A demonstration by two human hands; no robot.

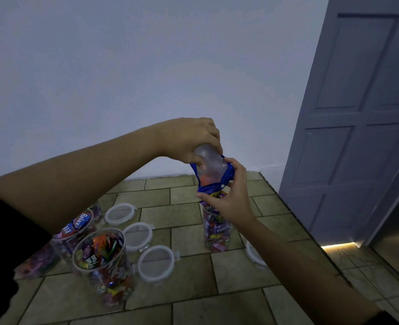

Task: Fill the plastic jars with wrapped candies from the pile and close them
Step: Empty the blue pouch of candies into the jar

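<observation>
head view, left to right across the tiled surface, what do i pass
candy pile → front open jar → nearest loose lid → jar being filled → half-hidden lid → door

There's a black sleeve (3, 242) on the left arm, ending high up. A dark sleeve edge (395, 319) shows on the right too. Arms are bare from there to the left hand (189, 139) and right hand (229, 202).

Far jar (207, 231) upright on tiled surface (193, 277), open, packed w/ candies (217, 235); blue bag (213, 181) upturned over its mouth. 2 more open full jars (123, 277) (63, 245) near L. 4 clear lids (120, 213) (137, 235) (157, 262) (255, 254) flat btwn them
</observation>
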